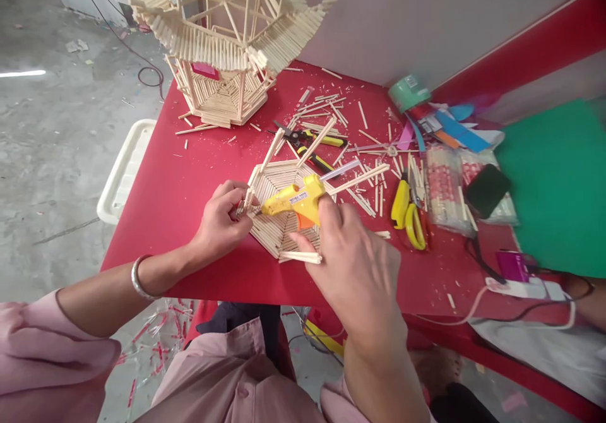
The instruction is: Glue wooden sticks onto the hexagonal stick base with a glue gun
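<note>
My right hand (353,262) grips a yellow glue gun (294,200), its nozzle pointing left at the edge of a hexagonal panel of wooden sticks (277,233) that lies on the red table (189,177). My left hand (222,218) pinches a thin stick (250,192) at the panel's left corner, right at the nozzle tip. Longer sticks jut up and out from the panel's corners.
A tall stick-built tower model (222,38) stands at the table's back left. Pliers (307,140), yellow scissors (408,211), loose sticks, packs of sticks (445,186), a tape roll (408,91), coloured paper, green sheet (558,183) and a power strip (525,284) crowd the right. A white tray (124,167) sits left.
</note>
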{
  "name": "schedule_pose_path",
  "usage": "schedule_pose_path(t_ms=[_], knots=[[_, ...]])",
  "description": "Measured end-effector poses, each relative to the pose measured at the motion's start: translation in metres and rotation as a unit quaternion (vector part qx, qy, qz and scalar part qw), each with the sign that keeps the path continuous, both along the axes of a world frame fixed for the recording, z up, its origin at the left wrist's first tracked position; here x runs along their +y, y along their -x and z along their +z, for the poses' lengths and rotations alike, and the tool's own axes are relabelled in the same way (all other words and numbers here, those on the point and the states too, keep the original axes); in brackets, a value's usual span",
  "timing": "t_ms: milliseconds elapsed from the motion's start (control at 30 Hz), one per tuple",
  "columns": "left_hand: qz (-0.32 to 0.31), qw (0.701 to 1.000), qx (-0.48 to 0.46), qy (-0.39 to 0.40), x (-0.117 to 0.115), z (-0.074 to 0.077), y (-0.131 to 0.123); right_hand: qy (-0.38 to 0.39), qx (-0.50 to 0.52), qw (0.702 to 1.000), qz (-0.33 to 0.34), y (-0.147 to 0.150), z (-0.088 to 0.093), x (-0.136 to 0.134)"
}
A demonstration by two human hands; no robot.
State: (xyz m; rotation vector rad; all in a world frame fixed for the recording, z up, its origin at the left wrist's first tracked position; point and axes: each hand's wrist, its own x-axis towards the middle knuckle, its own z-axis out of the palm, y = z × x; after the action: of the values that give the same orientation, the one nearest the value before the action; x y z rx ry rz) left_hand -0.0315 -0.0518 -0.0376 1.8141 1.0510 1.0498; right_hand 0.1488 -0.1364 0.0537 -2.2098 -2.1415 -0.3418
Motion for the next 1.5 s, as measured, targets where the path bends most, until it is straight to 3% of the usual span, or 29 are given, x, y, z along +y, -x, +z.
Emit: schedule_pose_path(t_ms=[300, 600, 1500], knots=[[-0.012, 0.999, 0.048, -0.023, -0.001, 0.004, 0.0, 0.113, -0.079, 0.99, -0.005, 0.003, 0.018, 0.006], [-0.006, 0.997, 0.067, -0.022, -0.002, 0.004, 0.0, 0.109, -0.083, 0.99, 0.024, -0.004, 0.02, 0.003], [-0.011, 0.998, 0.068, -0.012, -0.002, 0.006, 0.0, 0.116, -0.108, 0.987, 0.02, -0.002, 0.022, 0.003]])
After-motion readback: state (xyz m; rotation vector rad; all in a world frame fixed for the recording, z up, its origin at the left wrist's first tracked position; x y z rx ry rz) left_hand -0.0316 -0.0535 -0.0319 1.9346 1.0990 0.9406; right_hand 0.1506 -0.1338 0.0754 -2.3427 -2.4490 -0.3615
